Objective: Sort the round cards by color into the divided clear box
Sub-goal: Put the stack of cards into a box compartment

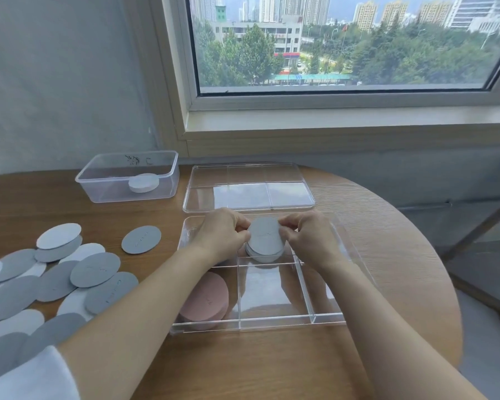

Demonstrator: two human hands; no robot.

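Fingers (241, 235) of the L hand (220, 232) were curled & pinched the left edge of one gray card (265, 236). The R hand (309, 235) pinched the right edge the same way. So both hands held that one card & nothing else.

The card was tipped a bit. It sat right over the gray stack (264, 256), v. close to it. Maybe it touched at the near edge, but I couldn't tell. The stack stood in the far mid part of the divided clear box (324, 317), between the two hands.

To do this step well, I think: bring the card down flat, line up its round edge w/ the stack, then let go w/ both hands at once so it won't slide off. Keep the knuckles away from the thin walls.

A pink stack (205, 301) lay in the near left part of the box, under the L arm. The clear lid (248, 187) lay just past the box. A small tub (127, 177) w/ a white stack (143, 182) stood far left of the lid. Lots of loose cards (55, 281), gray & white, lay in a heap at the left of the wood table (272, 365), well apart from the hands. So there was much left to sort.
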